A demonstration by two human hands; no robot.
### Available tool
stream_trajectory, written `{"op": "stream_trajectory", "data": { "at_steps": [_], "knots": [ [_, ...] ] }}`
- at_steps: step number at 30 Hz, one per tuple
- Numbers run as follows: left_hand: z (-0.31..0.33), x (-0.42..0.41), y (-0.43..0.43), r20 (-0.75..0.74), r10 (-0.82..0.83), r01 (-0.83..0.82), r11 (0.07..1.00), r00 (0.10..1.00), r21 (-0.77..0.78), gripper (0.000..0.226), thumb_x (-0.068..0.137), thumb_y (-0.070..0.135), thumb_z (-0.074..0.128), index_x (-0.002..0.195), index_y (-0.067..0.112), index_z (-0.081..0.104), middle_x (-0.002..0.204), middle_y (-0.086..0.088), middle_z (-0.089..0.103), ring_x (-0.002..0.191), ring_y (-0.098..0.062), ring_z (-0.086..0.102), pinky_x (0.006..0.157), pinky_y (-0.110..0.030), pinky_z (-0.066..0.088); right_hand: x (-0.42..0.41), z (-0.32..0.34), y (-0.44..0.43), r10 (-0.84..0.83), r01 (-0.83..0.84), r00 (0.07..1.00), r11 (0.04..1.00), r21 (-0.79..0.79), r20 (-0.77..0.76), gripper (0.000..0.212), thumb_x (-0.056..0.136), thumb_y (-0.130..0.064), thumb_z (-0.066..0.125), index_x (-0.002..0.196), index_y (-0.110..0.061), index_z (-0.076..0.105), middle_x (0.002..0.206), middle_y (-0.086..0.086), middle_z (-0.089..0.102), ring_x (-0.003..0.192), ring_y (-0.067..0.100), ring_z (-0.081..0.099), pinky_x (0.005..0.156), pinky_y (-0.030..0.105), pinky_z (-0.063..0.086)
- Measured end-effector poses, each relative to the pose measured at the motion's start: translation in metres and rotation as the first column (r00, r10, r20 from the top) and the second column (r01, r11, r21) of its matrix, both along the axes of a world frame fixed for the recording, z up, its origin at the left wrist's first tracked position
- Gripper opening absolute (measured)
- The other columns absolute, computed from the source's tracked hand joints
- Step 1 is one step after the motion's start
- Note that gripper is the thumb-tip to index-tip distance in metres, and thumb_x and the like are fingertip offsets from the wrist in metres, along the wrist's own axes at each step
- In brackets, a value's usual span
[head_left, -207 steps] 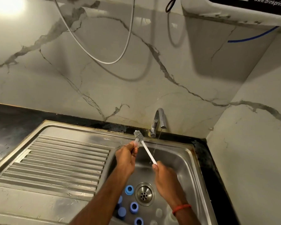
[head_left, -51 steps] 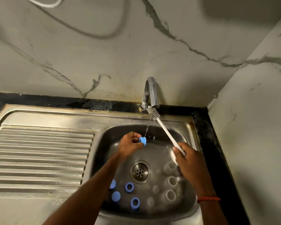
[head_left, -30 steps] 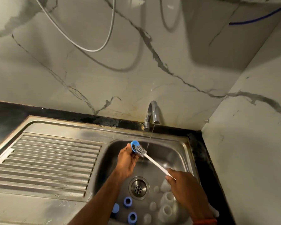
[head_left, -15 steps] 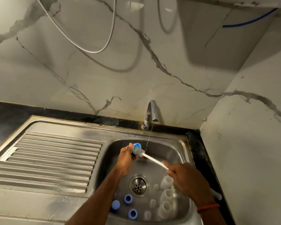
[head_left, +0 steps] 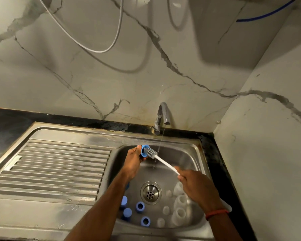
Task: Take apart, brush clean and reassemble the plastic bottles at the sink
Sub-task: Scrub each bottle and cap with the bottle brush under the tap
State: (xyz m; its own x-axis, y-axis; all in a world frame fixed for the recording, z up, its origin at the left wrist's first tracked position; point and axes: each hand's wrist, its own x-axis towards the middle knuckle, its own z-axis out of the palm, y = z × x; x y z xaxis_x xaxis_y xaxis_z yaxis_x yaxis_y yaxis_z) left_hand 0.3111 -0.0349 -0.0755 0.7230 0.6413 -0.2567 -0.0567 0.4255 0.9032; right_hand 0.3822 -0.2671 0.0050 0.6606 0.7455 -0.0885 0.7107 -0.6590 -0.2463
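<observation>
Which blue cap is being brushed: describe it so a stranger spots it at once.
Find the steel sink, then the tap behind it. Left of the water stream, the left hand holds a blue cap with the grey brush head at its mouth. Only it is lifted; the other blue caps lie on the sink's floor.

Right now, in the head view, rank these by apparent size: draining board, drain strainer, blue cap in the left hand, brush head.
1. draining board
2. drain strainer
3. blue cap and brush head: they look about alike and overlap, so I leave them unranked.
</observation>
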Motion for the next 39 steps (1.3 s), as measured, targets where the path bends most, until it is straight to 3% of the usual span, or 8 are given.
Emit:
{"op": "stream_trajectory", "data": {
  "at_steps": [22, 24, 27, 29, 31, 33, 36, 39],
  "knots": [
    [0.006, -0.024, 0.014, 0.216, 0.04, -0.018, 0.995, 0.976, -0.102, 0.033, 0.102, 0.015, 0.05, 0.133, 0.005, 0.049, 0.122, -0.016, 0.061, 0.096, -0.016, 0.069, 0.076, -0.024, 0.059, -0.027, 0.008, 0.039, 0.069, -0.056, 0.983, 0.995, 0.081, -0.169, 0.031, 0.105, -0.031, 0.041, 0.133, -0.033, 0.054, 0.09, -0.002, 0.066, 0.08, 0.014, 0.063, 0.072, 0.032, 0.05],
    [0.0, -0.03, 0.014, 0.195, 0.062, -0.041, 0.993, 0.979, -0.11, 0.03, 0.103, 0.011, 0.048, 0.132, 0.008, 0.05, 0.124, -0.016, 0.061, 0.096, -0.016, 0.07, 0.077, -0.024, 0.059, -0.024, 0.012, 0.039, 0.021, 0.049, 0.883, 0.989, 0.137, -0.469, 0.026, 0.105, -0.03, 0.043, 0.122, -0.031, 0.062, 0.073, -0.001, 0.057, 0.059, 0.011, 0.052, 0.058, 0.034, 0.05],
    [0.001, -0.034, 0.015, 0.208, 0.073, -0.05, 0.992, 0.975, -0.114, 0.035, 0.102, 0.005, 0.048, 0.136, 0.007, 0.046, 0.124, -0.015, 0.06, 0.1, -0.02, 0.068, 0.081, -0.025, 0.06, -0.02, 0.016, 0.029, -0.049, 0.28, 0.544, 0.952, 0.126, -0.837, 0.024, 0.104, -0.035, 0.047, 0.12, -0.04, 0.064, 0.061, -0.003, 0.048, 0.046, 0.006, 0.036, 0.041, 0.02, 0.031],
    [0.002, -0.032, 0.016, 0.22, 0.069, -0.05, 0.995, 0.973, -0.091, 0.034, 0.102, 0.005, 0.047, 0.136, 0.009, 0.047, 0.124, -0.014, 0.06, 0.101, -0.021, 0.067, 0.081, -0.026, 0.06, -0.018, 0.01, 0.024, -0.006, 0.198, 0.719, 0.96, 0.196, -0.695, 0.026, 0.103, -0.03, 0.051, 0.124, -0.038, 0.064, 0.061, -0.005, 0.053, 0.047, 0.006, 0.044, 0.045, 0.021, 0.036],
    [0.004, -0.029, 0.015, 0.223, 0.051, -0.035, 0.997, 0.973, -0.073, 0.031, 0.102, 0.008, 0.048, 0.133, 0.01, 0.049, 0.126, -0.017, 0.059, 0.102, -0.021, 0.069, 0.082, -0.027, 0.06, -0.011, 0.002, 0.021, 0.023, -0.009, 0.998, 0.978, 0.208, -0.062, 0.032, 0.098, -0.025, 0.057, 0.127, -0.036, 0.065, 0.071, -0.007, 0.064, 0.058, 0.008, 0.056, 0.054, 0.023, 0.044],
    [0.001, -0.024, 0.012, 0.23, 0.035, -0.018, 0.997, 0.972, -0.076, 0.029, 0.102, 0.009, 0.049, 0.131, 0.011, 0.051, 0.128, -0.019, 0.06, 0.103, -0.02, 0.07, 0.084, -0.029, 0.059, -0.004, -0.006, 0.016, 0.031, -0.145, 0.881, 0.967, 0.208, 0.472, 0.037, 0.088, -0.018, 0.07, 0.122, -0.033, 0.07, 0.077, -0.004, 0.065, 0.065, 0.015, 0.06, 0.055, 0.029, 0.046],
    [0.005, -0.018, 0.008, 0.258, 0.021, 0.003, 0.996, 0.966, -0.09, 0.027, 0.102, 0.009, 0.048, 0.128, 0.013, 0.052, 0.123, -0.017, 0.063, 0.101, -0.019, 0.071, 0.086, -0.031, 0.059, 0.008, -0.011, 0.012, -0.005, -0.215, 0.815, 0.926, 0.31, 0.579, 0.027, 0.087, -0.016, 0.072, 0.111, -0.027, 0.073, 0.087, -0.002, 0.067, 0.073, 0.021, 0.063, 0.057, 0.033, 0.048],
    [0.014, -0.012, 0.01, 0.29, 0.044, -0.01, 0.993, 0.956, -0.117, 0.033, 0.102, 0.008, 0.049, 0.134, 0.012, 0.048, 0.123, -0.019, 0.063, 0.103, -0.022, 0.07, 0.085, -0.03, 0.06, 0.003, -0.016, 0.013, -0.028, -0.094, 0.951, 0.923, 0.374, 0.308, 0.023, 0.097, -0.031, 0.057, 0.115, -0.028, 0.071, 0.081, -0.003, 0.07, 0.065, 0.015, 0.065, 0.055, 0.03, 0.052]
  ]
}}
